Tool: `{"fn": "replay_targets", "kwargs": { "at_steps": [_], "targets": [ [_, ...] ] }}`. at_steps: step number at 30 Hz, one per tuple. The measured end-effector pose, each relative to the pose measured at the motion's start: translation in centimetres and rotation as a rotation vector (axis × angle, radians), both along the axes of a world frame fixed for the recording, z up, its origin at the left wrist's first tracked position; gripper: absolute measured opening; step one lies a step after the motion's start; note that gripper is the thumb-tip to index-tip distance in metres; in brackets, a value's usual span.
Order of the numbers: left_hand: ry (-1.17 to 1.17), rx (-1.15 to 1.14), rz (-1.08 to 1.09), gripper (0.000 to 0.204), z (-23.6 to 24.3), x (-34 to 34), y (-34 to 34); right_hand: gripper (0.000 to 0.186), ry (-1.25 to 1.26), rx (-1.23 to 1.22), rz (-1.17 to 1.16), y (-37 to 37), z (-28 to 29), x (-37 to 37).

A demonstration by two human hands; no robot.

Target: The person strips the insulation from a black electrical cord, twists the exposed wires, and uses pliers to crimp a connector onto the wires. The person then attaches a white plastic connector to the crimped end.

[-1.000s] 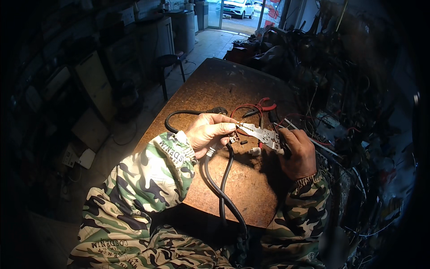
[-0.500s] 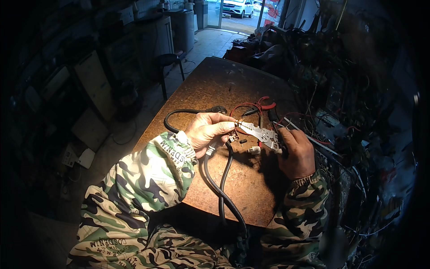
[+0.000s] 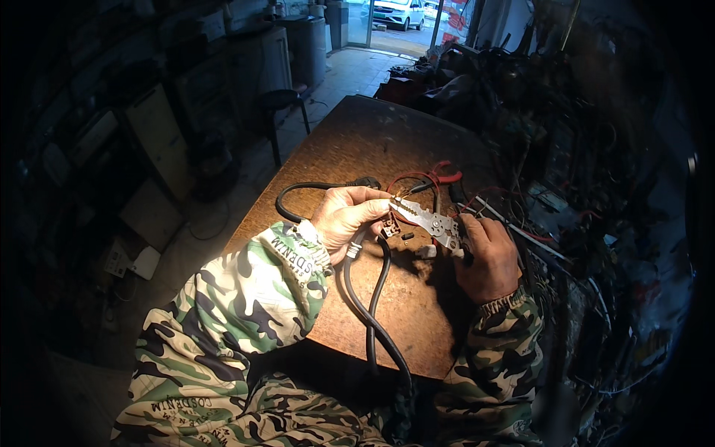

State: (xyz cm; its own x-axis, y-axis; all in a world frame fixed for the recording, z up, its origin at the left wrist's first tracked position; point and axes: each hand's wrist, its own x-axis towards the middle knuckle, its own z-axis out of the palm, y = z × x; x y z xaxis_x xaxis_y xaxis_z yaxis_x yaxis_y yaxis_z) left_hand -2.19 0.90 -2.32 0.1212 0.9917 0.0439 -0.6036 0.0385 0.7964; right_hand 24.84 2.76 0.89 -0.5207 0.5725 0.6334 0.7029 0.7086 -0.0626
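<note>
My left hand (image 3: 347,220) is closed, thumb and index finger pinching a thin wire at the end of a black cable (image 3: 386,270). My right hand (image 3: 488,257) grips the dark handles of a silver wire stripper (image 3: 430,220). The stripper's toothed jaws reach to my left fingertips, where the wire is; whether they bite on it is too small to tell. Under my left fingers is a reddish-brown terminal piece (image 3: 390,226). On the table close by lie a small black cylinder (image 3: 407,236) and a whitish connector (image 3: 426,252).
Beyond my hands, red-handled pliers (image 3: 449,178) and a black plug (image 3: 365,182) lie on the brown wooden table (image 3: 328,149). Tangled wires and dark clutter (image 3: 551,201) crowd the right side. A black stool (image 3: 278,99) stands past the table's left edge.
My right hand has shifted slightly left, with the wire stripper tilting a little more steeply. My left hand keeps its pinch in nearly the same place.
</note>
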Motion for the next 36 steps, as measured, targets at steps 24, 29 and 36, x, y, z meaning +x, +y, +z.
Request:
{"fn": "replay_targets", "kwargs": {
  "at_steps": [24,29,36],
  "targets": [
    [0.896,0.349,0.743,0.01,1.3,1.8,-0.7,0.048,0.131,-0.437,-0.033,-2.9,-0.3,-2.7],
    [0.882,0.354,0.737,0.011,0.7,1.7,-0.3,0.048,0.115,-0.406,-0.048,-3.1,-0.4,-2.9],
    [0.868,0.368,0.718,0.01,0.7,1.6,-0.3,0.05,0.105,-0.373,-0.07,-3.2,-0.6,-2.8]
  ]
}}
